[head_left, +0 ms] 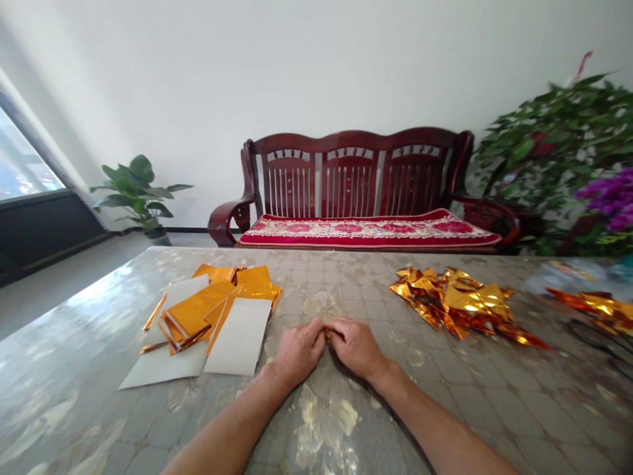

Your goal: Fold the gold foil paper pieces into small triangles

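Left hand [297, 353] and right hand [357, 347] pinch a small gold foil fold [327, 334] between their fingertips on a patterned tabletop [420, 409]; white card sheets [238, 336] and orange foil squares [194, 313] lie left of the fold, crumpled gold foil [455, 303] right of it

Dark wood bench [353, 181], red floral cushion [368, 231], potted plant [133, 188] near wall.

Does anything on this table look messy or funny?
Yes. The shiny gold foil on the right lies in a crumpled, jumbled heap with sharp points sticking out, while the gold sheets on the left lie mostly flat with the white paper.
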A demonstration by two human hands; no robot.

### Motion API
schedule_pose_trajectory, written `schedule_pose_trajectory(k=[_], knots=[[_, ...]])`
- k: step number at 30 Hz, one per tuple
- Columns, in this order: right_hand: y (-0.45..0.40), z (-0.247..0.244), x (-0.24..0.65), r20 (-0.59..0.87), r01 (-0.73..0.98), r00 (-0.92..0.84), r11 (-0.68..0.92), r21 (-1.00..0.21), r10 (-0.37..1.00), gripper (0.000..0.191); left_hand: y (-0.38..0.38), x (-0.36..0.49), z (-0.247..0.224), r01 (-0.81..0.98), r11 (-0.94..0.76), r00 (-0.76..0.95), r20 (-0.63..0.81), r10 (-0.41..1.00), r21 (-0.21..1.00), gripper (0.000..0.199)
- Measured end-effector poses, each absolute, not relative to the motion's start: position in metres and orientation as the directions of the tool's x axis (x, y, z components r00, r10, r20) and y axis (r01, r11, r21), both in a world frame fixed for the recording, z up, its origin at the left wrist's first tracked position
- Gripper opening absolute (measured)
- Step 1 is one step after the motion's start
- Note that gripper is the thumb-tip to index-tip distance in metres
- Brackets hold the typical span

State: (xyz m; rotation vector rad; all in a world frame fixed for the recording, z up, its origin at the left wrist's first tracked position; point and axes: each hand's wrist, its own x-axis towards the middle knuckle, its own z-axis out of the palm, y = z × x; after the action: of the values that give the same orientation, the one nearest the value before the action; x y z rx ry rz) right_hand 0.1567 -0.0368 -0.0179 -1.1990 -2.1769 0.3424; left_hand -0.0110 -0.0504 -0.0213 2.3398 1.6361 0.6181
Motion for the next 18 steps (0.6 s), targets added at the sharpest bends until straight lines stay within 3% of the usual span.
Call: schedule_pose_trajectory(k=[4, 8, 13, 18], knots=[[-0.028, -0.019, 0.166, 0.391, 0.585, -0.319, 0.504, -0.635, 0.863, 0.028, -0.047, -0.011, -0.025, 0.802, -0.284, 0.172, 0.253, 0.952, 0.525, 0.017], [-0.026, -0.021, 0.169, 0.395, 0.562, -0.306, 0.499, -0.660, 0.866, 0.030, -0.043, -0.013, -0.029, 0.711, -0.267, 0.098, 0.284, 0.954, 0.650, 0.016], [-0.026, -0.023, 0.169, 0.413, 0.599, -0.304, 0.509, -0.618, 0.859, 0.032, -0.039, -0.015, -0.031, 0.632, -0.236, 0.047, 0.267, 0.962, 0.738, 0.020], [-0.029, -0.019, 0.171, 0.487, 0.665, -0.333, 0.568, -0.485, 0.807, 0.036, -0.038, -0.015, -0.032, 0.635, -0.261, 0.047, 0.301, 0.953, 0.728, 0.021]])
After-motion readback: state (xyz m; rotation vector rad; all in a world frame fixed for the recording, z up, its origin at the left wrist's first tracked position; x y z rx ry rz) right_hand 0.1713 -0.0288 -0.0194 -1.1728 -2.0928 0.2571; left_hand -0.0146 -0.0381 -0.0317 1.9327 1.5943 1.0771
